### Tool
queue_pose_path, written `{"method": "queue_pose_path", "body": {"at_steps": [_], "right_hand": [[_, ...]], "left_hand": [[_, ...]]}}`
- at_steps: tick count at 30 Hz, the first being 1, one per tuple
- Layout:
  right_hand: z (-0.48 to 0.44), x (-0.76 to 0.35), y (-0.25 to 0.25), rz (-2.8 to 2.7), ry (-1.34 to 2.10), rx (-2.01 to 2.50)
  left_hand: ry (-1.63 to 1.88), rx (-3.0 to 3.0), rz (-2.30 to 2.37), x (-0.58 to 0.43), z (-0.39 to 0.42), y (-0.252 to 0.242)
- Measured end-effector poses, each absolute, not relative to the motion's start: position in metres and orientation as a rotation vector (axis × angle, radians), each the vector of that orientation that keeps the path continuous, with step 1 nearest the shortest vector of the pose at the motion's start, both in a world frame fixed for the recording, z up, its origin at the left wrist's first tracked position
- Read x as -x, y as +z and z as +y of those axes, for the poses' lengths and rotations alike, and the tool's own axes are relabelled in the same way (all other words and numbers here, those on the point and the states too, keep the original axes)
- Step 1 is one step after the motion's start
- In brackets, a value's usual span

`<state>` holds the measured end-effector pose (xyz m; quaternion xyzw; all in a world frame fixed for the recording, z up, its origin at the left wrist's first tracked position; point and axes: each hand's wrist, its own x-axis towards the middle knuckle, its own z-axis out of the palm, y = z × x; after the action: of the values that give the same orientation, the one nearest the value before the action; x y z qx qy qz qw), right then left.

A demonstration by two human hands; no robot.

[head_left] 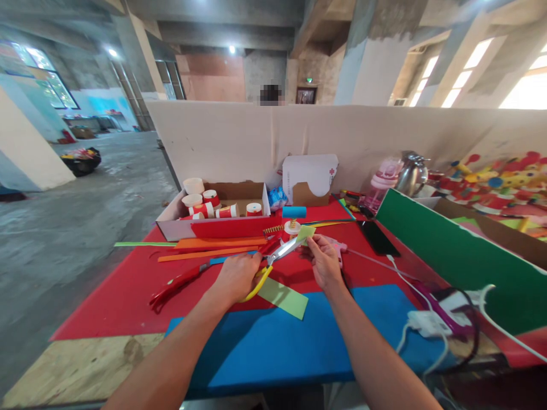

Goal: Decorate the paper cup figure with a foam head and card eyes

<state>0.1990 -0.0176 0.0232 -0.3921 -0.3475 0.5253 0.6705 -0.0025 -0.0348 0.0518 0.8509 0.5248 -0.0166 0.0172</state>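
Note:
My left hand is closed around the yellow handles of a pair of scissors. The silver blades point up and right toward a small piece of light green paper. My right hand pinches that paper between thumb and fingers, right at the blade tips. A larger strip of light green paper lies flat on the table just below the scissors. Orange strips and a green strip lie to the left.
The table is covered in red and blue sheets. A cardboard box holds red-and-white paper cups. A phone, a power strip with cables, a green board, a pink bottle and a kettle stand to the right.

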Motion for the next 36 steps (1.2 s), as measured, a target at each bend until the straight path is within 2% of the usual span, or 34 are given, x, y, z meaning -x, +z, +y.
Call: {"method": "queue_pose_path", "body": {"at_steps": [36], "right_hand": [[-0.019, -0.199, 0.026, -0.749, 1.213, 0.85]], "left_hand": [[0.006, -2.675, 1.631, 0.004, -0.033, 0.043]]}}
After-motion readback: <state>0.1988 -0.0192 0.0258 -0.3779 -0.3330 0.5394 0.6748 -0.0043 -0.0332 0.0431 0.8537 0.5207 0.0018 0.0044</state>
